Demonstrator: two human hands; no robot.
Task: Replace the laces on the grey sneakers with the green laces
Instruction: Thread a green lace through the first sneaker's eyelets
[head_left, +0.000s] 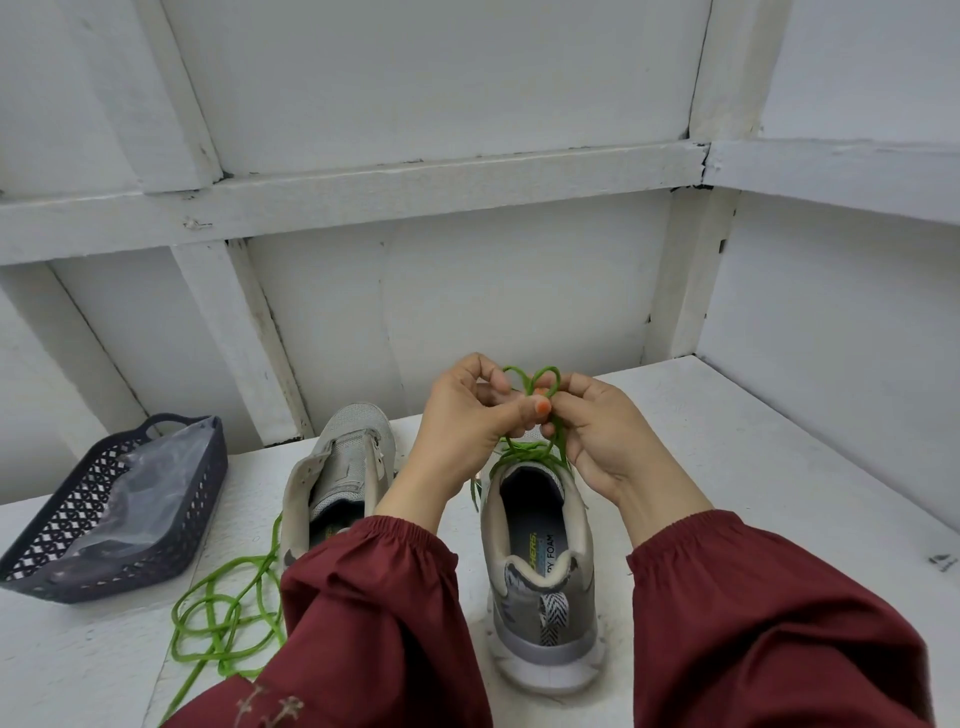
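**Status.** Both hands are raised just above the laced grey mesh sneaker (540, 571), at its 12 o'clock end. The left hand (467, 415) and the right hand (597, 436) have curled fingers, and each pinches 1 loop of the thin green cord lace (540, 376) threaded through this sneaker. The 2 loops meet between the hands. Judged step: tying the bow on sneaker 1 of 2.

The unlaced grey mesh sneaker (343, 467) stands just beside it at 9 o'clock. A loose green cord lace (223, 618) lies coiled on the white desk (727, 467) at 7 o'clock of that sneaker.

**Possible faults.**
1. The cord looks thin and round. A relaxed pinch could let 1 loop slip, and the bow would collapse.
2. An uneven pull could draw a free end through the knot and leave loops of unequal size.
3. The maroon sleeve (374, 597) of the left arm hangs over the heel of the unlaced sneaker and beside the loose lace. A sweep of the forearm could drag that lace toward the near edge of the desk or tip the sneaker.

**Containers.** 1 dark blue-grey plastic lattice basket (78, 519) sits at 9 o'clock of the unlaced sneaker. It holds a crumpled clear plastic bag (145, 483). Whether anything lies under the bag cannot be told.
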